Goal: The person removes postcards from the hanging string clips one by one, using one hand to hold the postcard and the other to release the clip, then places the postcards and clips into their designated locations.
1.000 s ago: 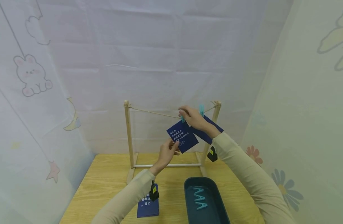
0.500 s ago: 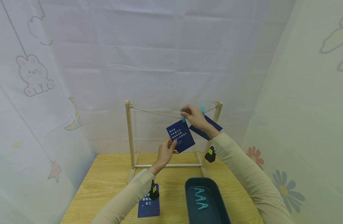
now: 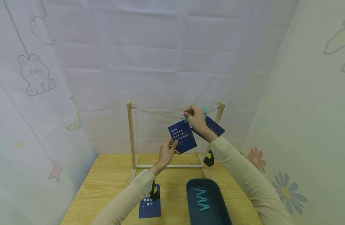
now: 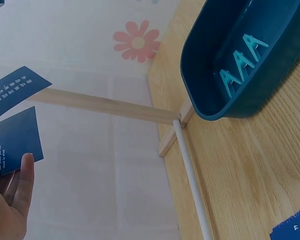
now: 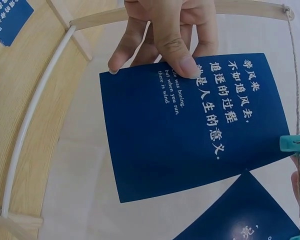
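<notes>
My left hand [image 3: 166,153] pinches the lower left edge of a dark blue card [image 3: 186,140] printed with white text, thumb in front and fingers behind. The card tilts slightly, its top corner at a teal clothespin [image 3: 186,120] on the rope [image 3: 158,113]. My right hand [image 3: 199,120] pinches this clothespin from above. In the right wrist view, the clothespin [image 5: 294,144] overlaps the card's corner beside the rope; only a few fingers of the right hand show at that edge. A second blue card [image 3: 214,126] hangs askew from another teal clothespin [image 3: 204,111], partly behind the right hand.
A wooden frame [image 3: 131,137] with a white crossbar [image 3: 169,166] carries the rope. On the wooden table [image 3: 105,175] stands a dark teal tray [image 3: 190,203] with three teal clothespins [image 3: 202,200] inside. A stack of blue cards [image 3: 150,211] lies near the left forearm.
The held card has turned slightly clockwise and stands more upright. My right hand has shifted a little to the right. The hanging card has turned, and print now shows on it.
</notes>
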Tool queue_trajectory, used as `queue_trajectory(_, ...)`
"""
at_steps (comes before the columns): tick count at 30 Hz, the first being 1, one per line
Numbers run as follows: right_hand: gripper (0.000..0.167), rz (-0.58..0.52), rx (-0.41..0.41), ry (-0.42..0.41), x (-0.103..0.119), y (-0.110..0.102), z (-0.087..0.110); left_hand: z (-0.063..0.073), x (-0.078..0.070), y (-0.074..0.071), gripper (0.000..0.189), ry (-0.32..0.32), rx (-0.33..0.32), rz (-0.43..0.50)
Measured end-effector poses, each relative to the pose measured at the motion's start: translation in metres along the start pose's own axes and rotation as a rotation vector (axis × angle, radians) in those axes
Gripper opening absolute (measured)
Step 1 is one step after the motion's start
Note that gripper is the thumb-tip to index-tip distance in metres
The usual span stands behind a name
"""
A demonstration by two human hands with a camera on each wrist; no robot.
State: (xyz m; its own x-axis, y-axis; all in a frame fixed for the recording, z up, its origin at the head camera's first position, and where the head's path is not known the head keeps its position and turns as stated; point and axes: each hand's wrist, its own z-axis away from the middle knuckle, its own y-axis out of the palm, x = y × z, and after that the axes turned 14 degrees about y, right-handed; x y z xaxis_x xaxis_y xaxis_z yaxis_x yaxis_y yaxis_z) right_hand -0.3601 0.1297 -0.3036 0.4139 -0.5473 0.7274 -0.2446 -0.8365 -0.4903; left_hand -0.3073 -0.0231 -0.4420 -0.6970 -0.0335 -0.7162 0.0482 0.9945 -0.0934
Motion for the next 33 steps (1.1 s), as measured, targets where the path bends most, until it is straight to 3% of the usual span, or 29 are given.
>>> queue_trajectory(4,0.004,-0.009,-0.029,0.007,-0.001,0.001,0.000,0.000,-0.005,-0.001,0.020,0.017,0.015,0.003)
queue_trajectory(13,0.007,-0.022,-0.096,0.004,-0.002,-0.001,0.001,-0.001,-0.040,-0.004,0.019,0.051,0.043,0.030)
queue_trajectory(21,0.009,-0.090,-0.149,-0.014,-0.004,0.000,0.001,-0.003,-0.043,-0.003,0.020,0.022,0.043,0.017)
queue_trajectory(33,0.007,-0.165,-0.201,-0.073,-0.002,0.001,-0.002,0.003,-0.038,-0.007,0.018,0.030,0.051,-0.015)
